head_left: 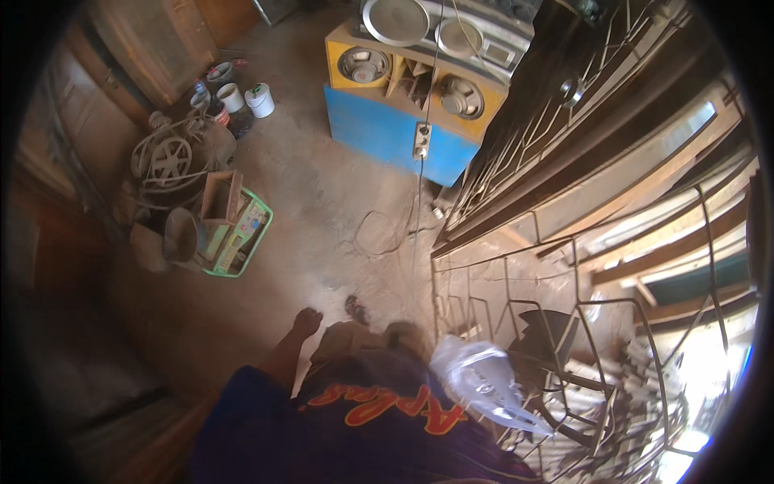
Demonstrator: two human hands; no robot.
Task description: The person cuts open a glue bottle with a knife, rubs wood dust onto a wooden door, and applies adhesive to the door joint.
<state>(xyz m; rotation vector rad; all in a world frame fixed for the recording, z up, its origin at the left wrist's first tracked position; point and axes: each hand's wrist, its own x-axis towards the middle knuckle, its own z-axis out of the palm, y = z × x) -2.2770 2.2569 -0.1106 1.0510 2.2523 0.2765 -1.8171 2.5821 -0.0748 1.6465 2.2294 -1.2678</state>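
My left hand (307, 322) hangs low beside my leg, dark and slightly blurred. Its fingers look curled in, and nothing shows in them. My right hand is out of sight. At my right side, a clear white plastic bag (480, 375) sits against the thin bent metal rods of a frame (576, 300); what holds it up is hidden. Below, a foot (355, 309) shows on the dusty floor in front of my trousers.
Ahead stands a blue and yellow speaker cabinet (395, 133) with a power strip (422, 141) hanging before it. A cable trails across the floor. Leftward lie a green plastic frame (256, 234), a spoked wheel (171, 161) and white buckets (260, 100). Metal rods crowd the right.
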